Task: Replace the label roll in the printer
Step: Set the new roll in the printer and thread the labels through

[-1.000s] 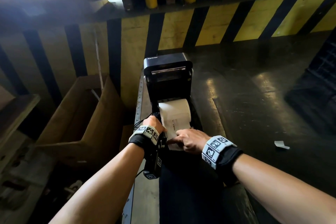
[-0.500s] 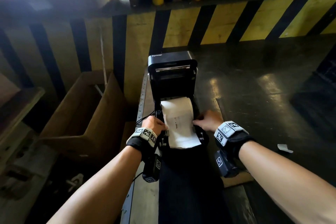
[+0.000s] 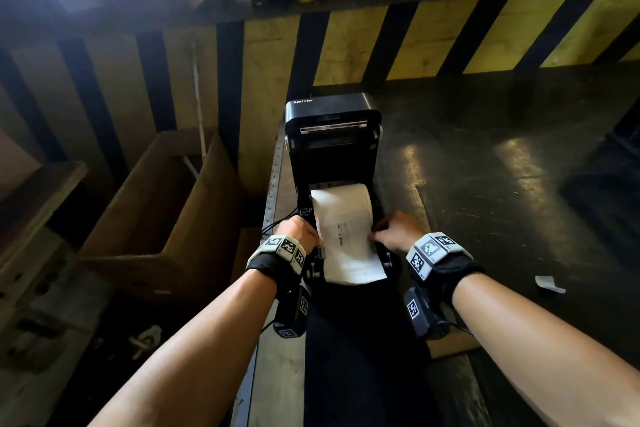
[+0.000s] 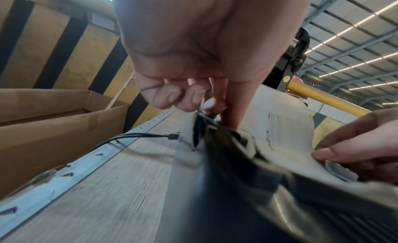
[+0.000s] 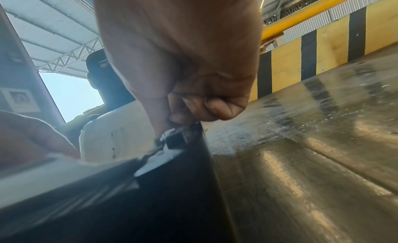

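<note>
A black printer (image 3: 332,135) stands with its lid raised. The white label roll (image 3: 343,204) lies in its bay, and a strip of labels (image 3: 349,260) hangs out over the front. My left hand (image 3: 299,229) is at the bay's left side. In the left wrist view its curled fingers (image 4: 206,107) and thumb pinch a black guide piece (image 4: 200,127) beside the paper (image 4: 280,127). My right hand (image 3: 394,230) is at the bay's right side. There its thumb and curled fingers (image 5: 187,115) pinch a small black tab (image 5: 176,141) next to the roll (image 5: 120,127).
An open cardboard box (image 3: 166,218) stands to the left, below a perforated metal rail (image 3: 273,184). A yellow-and-black striped wall (image 3: 381,42) rises behind the printer. A black cable (image 4: 133,137) runs to the printer's left side. A paper scrap (image 3: 549,282) lies on the dark surface at right.
My right hand left the front end of the label strip and moved to the printer's right side. The strip now lies loose over the front. My left hand stayed at the left side.
</note>
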A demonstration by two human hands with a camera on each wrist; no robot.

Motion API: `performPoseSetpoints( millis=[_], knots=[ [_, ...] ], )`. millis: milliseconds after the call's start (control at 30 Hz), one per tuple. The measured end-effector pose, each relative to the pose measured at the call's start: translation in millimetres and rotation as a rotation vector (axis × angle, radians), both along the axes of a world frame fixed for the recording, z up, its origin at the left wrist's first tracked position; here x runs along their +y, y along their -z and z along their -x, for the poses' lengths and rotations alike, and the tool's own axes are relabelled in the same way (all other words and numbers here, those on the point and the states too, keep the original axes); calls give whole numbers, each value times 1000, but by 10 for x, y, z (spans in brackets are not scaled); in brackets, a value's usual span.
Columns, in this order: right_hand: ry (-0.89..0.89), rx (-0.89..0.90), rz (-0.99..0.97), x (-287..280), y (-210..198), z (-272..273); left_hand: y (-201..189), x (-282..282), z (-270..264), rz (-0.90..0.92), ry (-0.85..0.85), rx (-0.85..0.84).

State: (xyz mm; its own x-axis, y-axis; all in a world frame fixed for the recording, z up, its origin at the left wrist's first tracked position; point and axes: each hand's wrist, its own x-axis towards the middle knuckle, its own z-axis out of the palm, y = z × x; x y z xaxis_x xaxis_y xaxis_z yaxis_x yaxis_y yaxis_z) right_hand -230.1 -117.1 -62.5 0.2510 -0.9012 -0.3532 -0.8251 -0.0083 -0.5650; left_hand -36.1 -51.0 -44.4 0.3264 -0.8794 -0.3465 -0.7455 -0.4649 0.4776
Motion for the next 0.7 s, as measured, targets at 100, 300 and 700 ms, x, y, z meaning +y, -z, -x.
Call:
performPoseSetpoints(
  millis=[100, 300, 700],
  knots=[
    [-19, 26, 4, 4, -15, 14, -4, 21, -10, 25, 12, -41],
    [-278, -51, 181, 212, -203, 216, -108, 320, -84, 266, 225, -162],
    [-550, 63, 216, 655, -176, 372, -3, 775, 163, 247, 531, -164]
  ],
)
